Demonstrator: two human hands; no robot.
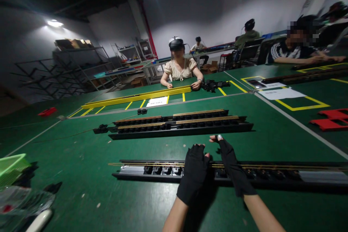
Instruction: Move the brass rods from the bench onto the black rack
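Observation:
A long black channel rail lies across the table in front of me, with small black blocks and thin brass-coloured rods along it. My left hand, in a black fingerless glove, rests over the rail's middle with its fingers curled down. What those fingers grip is hidden. Just to its right, my right hand, gloved alike, reaches across the rail. Its visible fingers stretch out to the left above the table, with nothing seen in them. A small dark piece shows beneath them.
Farther back lie more black rails with rods, and small black parts. A green basket and clear plastic are at left. Red pieces lie at right. Across the table, a person touches a yellow rail.

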